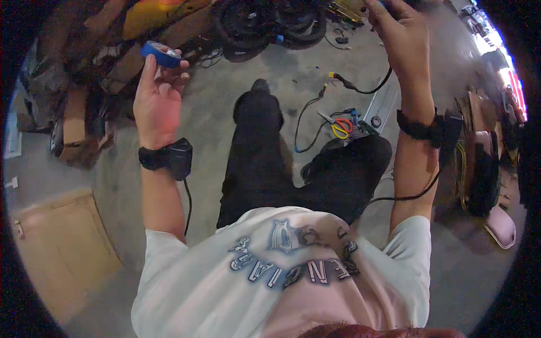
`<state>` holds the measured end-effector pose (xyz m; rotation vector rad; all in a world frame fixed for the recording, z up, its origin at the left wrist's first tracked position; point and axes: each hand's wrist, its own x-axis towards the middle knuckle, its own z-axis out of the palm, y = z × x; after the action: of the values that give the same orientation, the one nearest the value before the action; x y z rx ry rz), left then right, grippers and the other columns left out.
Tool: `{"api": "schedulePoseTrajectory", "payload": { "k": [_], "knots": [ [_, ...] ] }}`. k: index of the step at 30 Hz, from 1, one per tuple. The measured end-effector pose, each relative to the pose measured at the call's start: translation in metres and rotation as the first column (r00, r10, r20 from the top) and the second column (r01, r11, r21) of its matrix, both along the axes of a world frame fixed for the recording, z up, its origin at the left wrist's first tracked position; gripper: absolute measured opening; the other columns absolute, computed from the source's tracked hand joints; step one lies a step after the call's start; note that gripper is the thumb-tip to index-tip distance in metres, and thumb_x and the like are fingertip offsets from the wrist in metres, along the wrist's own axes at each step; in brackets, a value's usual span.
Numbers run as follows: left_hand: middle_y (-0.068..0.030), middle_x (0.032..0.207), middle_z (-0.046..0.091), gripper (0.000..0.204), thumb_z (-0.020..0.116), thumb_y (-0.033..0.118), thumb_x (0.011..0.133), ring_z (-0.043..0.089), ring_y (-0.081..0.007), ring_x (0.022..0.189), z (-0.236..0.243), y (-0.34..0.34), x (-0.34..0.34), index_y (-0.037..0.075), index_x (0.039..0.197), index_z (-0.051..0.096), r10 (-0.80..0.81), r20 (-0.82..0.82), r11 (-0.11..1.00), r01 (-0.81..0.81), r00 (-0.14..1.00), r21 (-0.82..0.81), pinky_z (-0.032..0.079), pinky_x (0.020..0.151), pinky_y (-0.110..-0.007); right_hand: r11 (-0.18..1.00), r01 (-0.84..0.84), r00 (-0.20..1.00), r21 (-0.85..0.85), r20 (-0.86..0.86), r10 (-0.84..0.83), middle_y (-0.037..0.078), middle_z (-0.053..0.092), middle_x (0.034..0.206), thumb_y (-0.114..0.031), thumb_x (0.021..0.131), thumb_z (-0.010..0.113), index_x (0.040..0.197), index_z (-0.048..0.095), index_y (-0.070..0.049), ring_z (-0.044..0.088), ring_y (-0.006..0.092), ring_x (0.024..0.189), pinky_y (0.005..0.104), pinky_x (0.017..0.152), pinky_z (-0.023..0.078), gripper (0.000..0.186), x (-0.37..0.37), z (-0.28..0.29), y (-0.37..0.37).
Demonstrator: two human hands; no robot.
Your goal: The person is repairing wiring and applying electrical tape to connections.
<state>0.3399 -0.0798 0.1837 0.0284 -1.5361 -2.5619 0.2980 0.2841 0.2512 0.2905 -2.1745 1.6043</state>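
My left hand (158,110) is raised at the upper left, its fingers closed round a roll of blue tape (163,58). At the upper right, my right hand (407,48) is pinched near the picture's edge, with a small blue bit showing at its fingertips. A black cable (372,91) runs down from behind that hand, ending in a yellow connector (332,75) above the floor; the part in the fingers is mostly hidden. Scissors (341,127) with red and yellow handles lie beyond my bent knee, beside a thinner dark cable (297,127) with a yellow end.
A long silvery metal piece (383,104) lies right of the scissors, a small dark roll (376,120) near it. Black tyres (245,36) are heaped at the far side. Cardboard boxes (79,115) crowd the left, and a wooden panel (67,248) is at lower left.
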Motion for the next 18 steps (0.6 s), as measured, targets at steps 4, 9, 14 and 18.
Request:
{"api": "schedulePoseTrajectory", "payload": {
  "k": [4, 9, 14, 18],
  "knots": [
    [-0.0084, 0.112, 0.065, 0.033, 0.05, 0.032, 0.102, 0.064, -0.0197, 0.096, -0.015, 0.033, -0.015, 0.006, 0.12, 0.057, -0.004, 0.074, 1.0, 0.003, 0.997, 0.016, 0.051, 0.079, -0.033, 0.96, 0.116, 0.924, 0.253, 0.328, -0.198, 0.001, 0.064, 0.072, -0.022, 0.089, 0.069, 0.087, 0.07, 0.002, 0.056, 0.0098, 0.064, 0.0258, 0.059, 0.044, 0.024, -0.052, -0.04, 0.041],
    [-0.0068, 0.108, 0.066, 0.033, 0.052, 0.033, 0.101, 0.065, -0.0195, 0.092, -0.026, 0.07, -0.1, 0.006, 0.119, 0.058, -0.079, 0.103, 0.997, 0.076, 0.992, 0.034, 0.051, 0.076, -0.033, 0.809, 0.144, 0.967, 0.57, 0.091, -0.236, 0.007, 0.061, 0.066, -0.03, 0.083, 0.071, 0.085, 0.069, 0.001, 0.054, 0.0126, 0.055, 0.0338, 0.053, 0.043, 0.031, -0.181, -0.098, 0.078],
    [-0.0057, 0.104, 0.066, 0.031, 0.053, 0.03, 0.101, 0.066, -0.0188, 0.089, -0.072, 0.084, -0.089, 0.004, 0.116, 0.06, -0.12, 0.281, 0.988, 0.087, 0.952, 0.126, 0.051, 0.07, -0.03, 0.738, 0.152, 0.919, 0.657, 0.181, -0.35, 0.022, 0.07, 0.092, -0.038, 0.081, 0.066, 0.097, 0.074, -0.006, 0.067, 0.0427, 0.088, 0.0468, 0.079, 0.053, 0.037, -0.217, -0.161, 0.078],
    [-0.0058, 0.103, 0.066, 0.031, 0.052, 0.029, 0.101, 0.065, -0.0179, 0.089, -0.094, 0.099, -0.083, 0.003, 0.115, 0.06, -0.206, 0.307, 0.967, 0.146, 0.929, 0.208, 0.051, 0.07, -0.028, 0.727, 0.187, 0.874, 0.66, 0.225, -0.43, 0.024, 0.069, 0.091, -0.038, 0.081, 0.065, 0.096, 0.074, -0.006, 0.067, 0.0432, 0.088, 0.0469, 0.081, 0.053, 0.036, -0.257, -0.184, 0.095]
  ]
}}
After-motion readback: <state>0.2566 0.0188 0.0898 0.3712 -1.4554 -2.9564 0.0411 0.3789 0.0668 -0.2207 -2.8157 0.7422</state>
